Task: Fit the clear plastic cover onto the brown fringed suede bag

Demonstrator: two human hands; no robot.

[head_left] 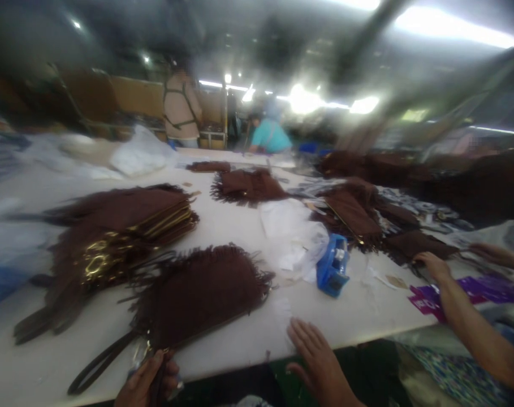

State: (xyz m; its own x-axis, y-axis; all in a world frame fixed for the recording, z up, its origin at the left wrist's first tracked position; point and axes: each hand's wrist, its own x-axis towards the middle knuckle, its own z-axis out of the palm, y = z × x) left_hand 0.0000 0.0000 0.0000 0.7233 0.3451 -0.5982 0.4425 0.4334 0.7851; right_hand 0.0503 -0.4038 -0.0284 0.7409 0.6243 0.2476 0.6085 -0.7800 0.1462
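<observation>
My left hand (148,380) is at the table's near edge, its fingers closed on the metal end of a brown fringed suede bag (201,294) where a dark wrist strap (96,362) joins it. The bag lies flat on the white table (367,316). My right hand (318,356) rests open, fingers stretched flat, on the table edge to the right of that bag. It holds nothing. A blue hand tool (332,264) lies just beyond it.
A stack of brown fringed bags with gold zippers (116,226) sits to the left, more bags (248,185) further back and right. White plastic wrapping (293,232) lies mid-table. Another person's arm (460,305) reaches in from the right near purple tags (477,291). People stand far behind.
</observation>
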